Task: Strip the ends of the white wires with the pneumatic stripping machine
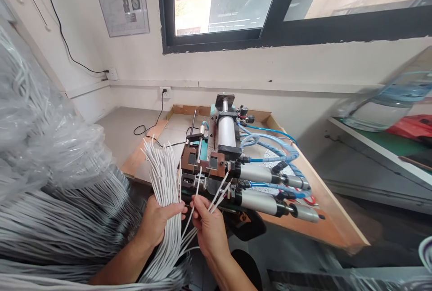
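White cables [165, 169] are filling your left grip [160, 219], lower centre; your right grip [208, 226] is pinching strands [199, 181], apparently separating them; the next move is likely calling for alignment.

Smooth, matt plastic cables [165, 178], satiny metal cylinders [255, 174], glossy, wrinkly plastic wrap [67, 133], matt wooden tray [324, 196].

Worn on a person's head, a single camera looks forward and down past the arms [124, 259], which enter at bottom center. The left hand [158, 219] and right hand [207, 223] appear close, with the machine [226, 147] just beyond at mid-frame. The wide view takes in a farther window [243, 3] up top and a shelf [388, 142] at right.
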`<action>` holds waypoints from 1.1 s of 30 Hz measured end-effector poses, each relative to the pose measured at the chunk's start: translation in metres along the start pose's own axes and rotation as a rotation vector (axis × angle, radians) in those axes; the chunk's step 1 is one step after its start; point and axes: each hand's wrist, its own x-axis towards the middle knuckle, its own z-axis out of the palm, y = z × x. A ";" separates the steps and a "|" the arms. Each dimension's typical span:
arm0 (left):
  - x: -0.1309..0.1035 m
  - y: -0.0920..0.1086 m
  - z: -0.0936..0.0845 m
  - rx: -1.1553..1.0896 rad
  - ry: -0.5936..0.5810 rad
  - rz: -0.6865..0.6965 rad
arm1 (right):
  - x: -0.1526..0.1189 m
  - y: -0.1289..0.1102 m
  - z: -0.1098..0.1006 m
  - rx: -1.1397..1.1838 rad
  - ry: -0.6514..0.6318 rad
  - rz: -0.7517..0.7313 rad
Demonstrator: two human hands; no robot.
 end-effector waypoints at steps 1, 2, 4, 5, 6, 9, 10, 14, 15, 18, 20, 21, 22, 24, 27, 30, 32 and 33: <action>0.000 0.002 0.000 -0.011 0.011 -0.007 | 0.002 -0.001 0.000 0.025 0.024 0.005; 0.001 0.003 0.001 -0.023 0.016 -0.007 | 0.004 -0.002 0.001 0.044 0.038 0.017; 0.002 0.005 0.002 -0.035 0.012 -0.001 | 0.008 -0.005 0.002 0.071 0.043 0.054; 0.003 0.006 0.002 -0.036 0.012 0.002 | 0.010 -0.007 0.003 0.079 0.043 0.078; 0.003 0.006 0.003 -0.033 0.013 0.004 | 0.012 -0.008 0.003 0.088 0.044 0.104; 0.004 0.006 0.005 -0.005 0.024 0.009 | 0.015 -0.009 0.004 0.119 0.048 0.164; 0.005 0.005 0.005 0.006 0.033 0.011 | 0.015 -0.008 0.004 0.125 0.042 0.178; 0.005 0.002 0.005 0.040 0.056 0.017 | 0.011 -0.005 0.002 0.079 -0.063 0.212; 0.005 0.002 0.005 0.042 0.056 0.024 | 0.009 -0.004 0.001 0.052 -0.109 0.209; 0.006 0.001 0.004 0.027 0.036 0.075 | 0.001 -0.002 -0.002 -0.047 -0.215 0.165; 0.006 0.001 0.004 0.018 0.012 0.113 | -0.003 0.000 -0.005 -0.134 -0.215 0.110; 0.006 0.001 0.004 0.017 0.002 0.127 | -0.004 0.002 -0.006 -0.180 -0.195 0.079; 0.006 0.001 0.004 0.019 -0.006 0.137 | -0.004 0.003 -0.008 -0.220 -0.173 0.047; 0.005 0.002 0.005 0.031 -0.012 0.144 | -0.004 0.006 -0.010 -0.266 -0.130 -0.004; 0.004 0.005 0.006 0.038 -0.005 0.106 | -0.003 0.006 -0.011 -0.231 -0.100 -0.033; 0.004 0.009 0.006 0.017 0.022 0.042 | -0.002 0.002 -0.008 -0.135 -0.069 0.003; 0.005 0.011 0.007 0.003 0.031 0.027 | -0.001 -0.003 -0.006 -0.068 -0.042 0.041; 0.005 0.013 0.007 0.001 0.034 0.028 | 0.000 -0.005 -0.005 -0.038 -0.030 0.054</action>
